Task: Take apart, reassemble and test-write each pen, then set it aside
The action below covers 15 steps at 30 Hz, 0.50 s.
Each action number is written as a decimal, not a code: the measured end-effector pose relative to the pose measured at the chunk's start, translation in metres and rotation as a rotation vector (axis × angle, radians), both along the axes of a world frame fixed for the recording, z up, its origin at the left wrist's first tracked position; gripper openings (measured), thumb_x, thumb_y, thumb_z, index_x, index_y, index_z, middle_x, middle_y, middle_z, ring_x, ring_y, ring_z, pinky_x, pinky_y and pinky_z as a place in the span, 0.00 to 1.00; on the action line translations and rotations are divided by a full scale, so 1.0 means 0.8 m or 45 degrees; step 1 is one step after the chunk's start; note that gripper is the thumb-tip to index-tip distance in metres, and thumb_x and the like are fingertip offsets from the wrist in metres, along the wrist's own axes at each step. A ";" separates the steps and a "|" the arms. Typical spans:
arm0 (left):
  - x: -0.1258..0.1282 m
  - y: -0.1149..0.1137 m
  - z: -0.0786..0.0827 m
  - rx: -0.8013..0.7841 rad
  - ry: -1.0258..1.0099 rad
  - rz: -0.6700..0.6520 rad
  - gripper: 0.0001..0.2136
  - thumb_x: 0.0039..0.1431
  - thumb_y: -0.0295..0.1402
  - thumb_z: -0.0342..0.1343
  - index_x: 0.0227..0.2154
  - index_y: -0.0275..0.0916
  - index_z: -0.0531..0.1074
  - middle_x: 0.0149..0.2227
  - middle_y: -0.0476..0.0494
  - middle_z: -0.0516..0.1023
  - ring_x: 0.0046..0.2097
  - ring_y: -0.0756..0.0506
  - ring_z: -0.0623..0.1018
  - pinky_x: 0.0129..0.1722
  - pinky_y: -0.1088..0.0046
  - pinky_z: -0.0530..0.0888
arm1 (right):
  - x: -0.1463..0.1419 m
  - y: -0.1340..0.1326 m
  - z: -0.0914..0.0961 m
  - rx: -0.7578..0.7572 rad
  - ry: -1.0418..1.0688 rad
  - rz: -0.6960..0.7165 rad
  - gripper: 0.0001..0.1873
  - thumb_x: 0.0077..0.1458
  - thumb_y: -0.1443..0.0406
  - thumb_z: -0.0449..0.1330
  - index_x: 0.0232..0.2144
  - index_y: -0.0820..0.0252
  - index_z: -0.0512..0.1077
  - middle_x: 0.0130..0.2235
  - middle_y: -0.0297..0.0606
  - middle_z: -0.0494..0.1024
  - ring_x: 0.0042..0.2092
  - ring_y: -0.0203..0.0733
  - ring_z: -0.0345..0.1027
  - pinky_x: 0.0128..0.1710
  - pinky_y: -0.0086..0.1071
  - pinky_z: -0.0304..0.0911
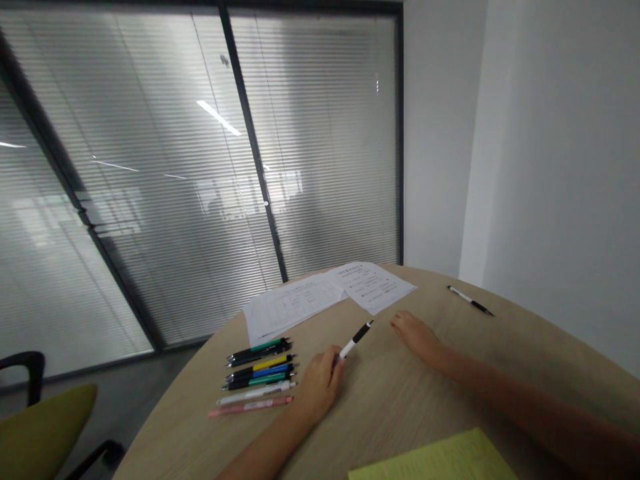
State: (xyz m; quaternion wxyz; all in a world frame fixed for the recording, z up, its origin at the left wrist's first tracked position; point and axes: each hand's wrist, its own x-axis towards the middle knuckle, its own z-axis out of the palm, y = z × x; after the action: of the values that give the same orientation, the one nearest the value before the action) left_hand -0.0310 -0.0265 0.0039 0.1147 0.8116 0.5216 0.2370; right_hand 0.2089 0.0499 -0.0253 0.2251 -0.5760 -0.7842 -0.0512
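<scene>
My left hand (319,387) rests on the round wooden table (400,407) with its fingers closed round a white pen with a black tip (356,339), which points up and to the right. My right hand (417,335) lies flat on the table just right of that pen, fingers stretched out and holding nothing. Left of my left hand lies a row of several pens (257,373) with green, yellow, blue, white and pink barrels.
Printed paper sheets (320,299) lie at the table's far edge. Another white pen (470,300) lies alone at the far right. A yellow pad (440,460) sits at the near edge. A green chair (45,427) stands at the left, before glass walls with blinds.
</scene>
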 end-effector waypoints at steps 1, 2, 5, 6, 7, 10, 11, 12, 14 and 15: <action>0.000 0.001 0.000 0.005 0.021 0.004 0.09 0.58 0.32 0.38 0.34 0.40 0.63 0.31 0.45 0.72 0.36 0.45 0.71 0.35 0.72 0.65 | 0.000 -0.001 -0.001 -0.009 0.000 0.003 0.13 0.50 0.75 0.47 0.24 0.65 0.70 0.32 0.46 0.74 0.37 0.43 0.66 0.38 0.32 0.59; 0.001 0.001 0.000 0.013 0.048 0.003 0.09 0.58 0.32 0.38 0.35 0.40 0.64 0.31 0.44 0.72 0.36 0.45 0.71 0.35 0.71 0.65 | 0.000 -0.003 -0.001 -0.017 -0.001 0.009 0.13 0.50 0.75 0.46 0.25 0.65 0.70 0.32 0.45 0.74 0.37 0.42 0.66 0.38 0.32 0.59; 0.002 0.003 0.000 0.054 0.141 -0.008 0.10 0.58 0.32 0.38 0.35 0.38 0.64 0.32 0.43 0.73 0.37 0.44 0.71 0.36 0.70 0.65 | 0.005 -0.016 -0.002 -0.010 0.029 0.042 0.14 0.50 0.75 0.46 0.33 0.64 0.69 0.36 0.43 0.74 0.39 0.41 0.66 0.40 0.31 0.59; 0.002 0.003 -0.001 0.076 0.168 -0.012 0.10 0.58 0.31 0.39 0.35 0.38 0.65 0.33 0.42 0.73 0.37 0.44 0.71 0.37 0.70 0.66 | 0.008 -0.022 -0.002 -0.004 0.075 0.055 0.14 0.50 0.74 0.46 0.36 0.63 0.68 0.37 0.43 0.74 0.40 0.40 0.66 0.40 0.31 0.59; 0.002 0.004 -0.001 0.098 0.194 -0.017 0.10 0.58 0.31 0.39 0.35 0.38 0.65 0.33 0.42 0.73 0.37 0.44 0.71 0.37 0.70 0.66 | 0.010 -0.028 -0.002 -0.001 0.145 0.070 0.14 0.51 0.73 0.46 0.38 0.62 0.67 0.37 0.42 0.73 0.39 0.39 0.67 0.39 0.31 0.60; 0.003 0.005 -0.003 0.159 0.272 -0.050 0.09 0.58 0.30 0.41 0.34 0.38 0.66 0.34 0.41 0.74 0.38 0.44 0.72 0.38 0.69 0.66 | 0.017 -0.047 0.002 -0.005 0.431 0.137 0.15 0.49 0.72 0.48 0.41 0.61 0.64 0.35 0.39 0.73 0.35 0.37 0.67 0.35 0.30 0.62; 0.003 0.005 -0.004 0.180 0.291 -0.068 0.09 0.58 0.29 0.41 0.34 0.37 0.66 0.34 0.41 0.74 0.38 0.44 0.72 0.38 0.69 0.67 | 0.019 -0.054 0.005 -0.007 0.513 0.157 0.16 0.48 0.72 0.48 0.41 0.60 0.63 0.33 0.38 0.73 0.33 0.37 0.67 0.34 0.30 0.63; 0.003 0.006 -0.005 0.203 0.307 -0.087 0.09 0.57 0.29 0.42 0.34 0.37 0.66 0.34 0.41 0.74 0.38 0.44 0.72 0.38 0.69 0.67 | 0.020 -0.060 0.008 -0.008 0.575 0.176 0.16 0.48 0.71 0.49 0.41 0.60 0.63 0.32 0.37 0.72 0.32 0.36 0.67 0.32 0.29 0.63; 0.003 0.006 -0.007 0.248 0.333 -0.118 0.08 0.57 0.28 0.42 0.34 0.36 0.66 0.34 0.40 0.74 0.37 0.44 0.73 0.38 0.68 0.67 | 0.020 -0.069 0.017 -0.010 0.646 0.207 0.15 0.47 0.71 0.49 0.40 0.59 0.63 0.31 0.36 0.72 0.29 0.35 0.67 0.30 0.29 0.64; 0.003 0.006 -0.008 0.270 0.346 -0.127 0.08 0.57 0.28 0.42 0.34 0.36 0.66 0.34 0.41 0.75 0.37 0.44 0.73 0.38 0.68 0.67 | 0.020 -0.073 0.021 -0.009 0.661 0.224 0.15 0.46 0.72 0.49 0.39 0.59 0.63 0.30 0.35 0.72 0.28 0.35 0.66 0.30 0.29 0.64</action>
State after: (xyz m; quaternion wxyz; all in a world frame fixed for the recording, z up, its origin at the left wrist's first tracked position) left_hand -0.0289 -0.0217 -0.0023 -0.0313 0.8684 0.4637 0.1729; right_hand 0.2246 -0.0084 -0.0083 0.4202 -0.5003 -0.7475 0.1204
